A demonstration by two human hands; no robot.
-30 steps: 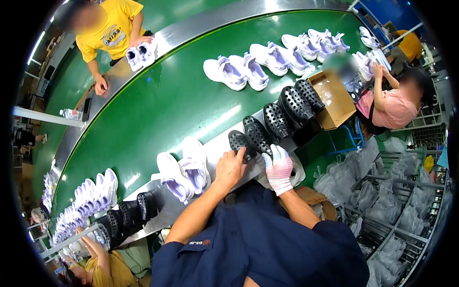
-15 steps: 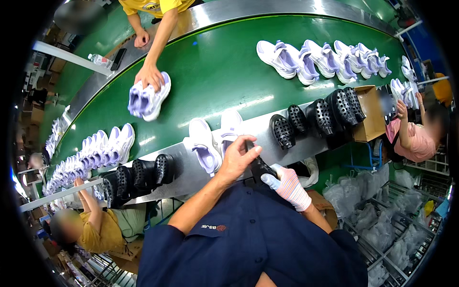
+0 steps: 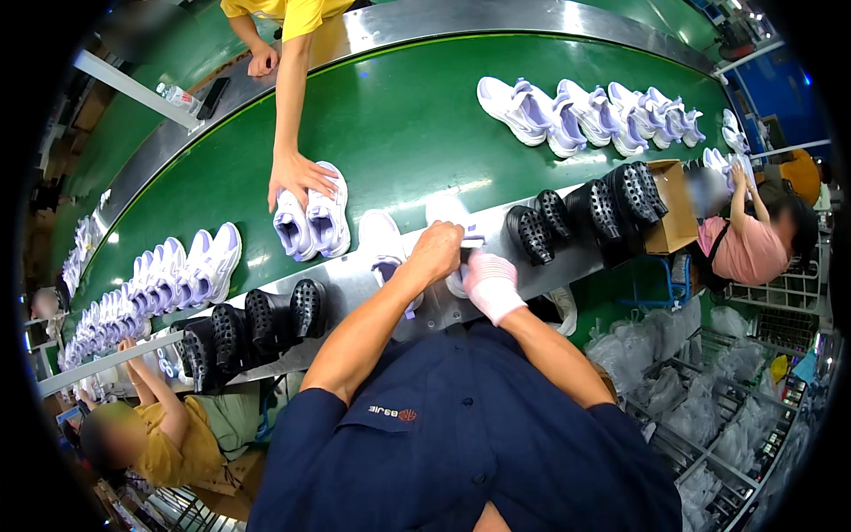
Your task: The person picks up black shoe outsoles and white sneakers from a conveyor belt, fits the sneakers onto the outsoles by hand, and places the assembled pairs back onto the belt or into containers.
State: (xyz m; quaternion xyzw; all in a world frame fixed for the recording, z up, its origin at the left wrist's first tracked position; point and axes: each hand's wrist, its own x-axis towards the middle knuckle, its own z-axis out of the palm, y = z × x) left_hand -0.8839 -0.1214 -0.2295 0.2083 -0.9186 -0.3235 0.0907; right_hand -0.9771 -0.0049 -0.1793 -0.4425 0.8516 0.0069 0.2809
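Observation:
My left hand [image 3: 434, 251], bare, is closed in a fist over the right one of two white and lilac sneakers. Beside it my right hand [image 3: 493, 282], in a pink striped glove, is also closed. A dark sliver of the black shoe form [image 3: 465, 254] shows between them; my hands hide most of it, and what the left fingers grip cannot be seen. That white sneaker [image 3: 446, 209] lies toe away under my hands. Its mate, the left sneaker [image 3: 379, 232], rests on the metal ledge, partly behind my left forearm.
Perforated black shoe forms stand left [image 3: 308, 308] and right [image 3: 532, 236] on the metal ledge [image 3: 355, 324]. A cardboard box [image 3: 671, 206] stands farther right. Sneaker rows line the green belt [image 3: 399, 115]. Across it a co-worker's hand [image 3: 300, 177] rests on another pair [image 3: 330, 213].
Both my hands have moved forward from near my chest to the right sneaker, with the black form now mostly hidden. The co-worker's pair has shifted right and nearer.

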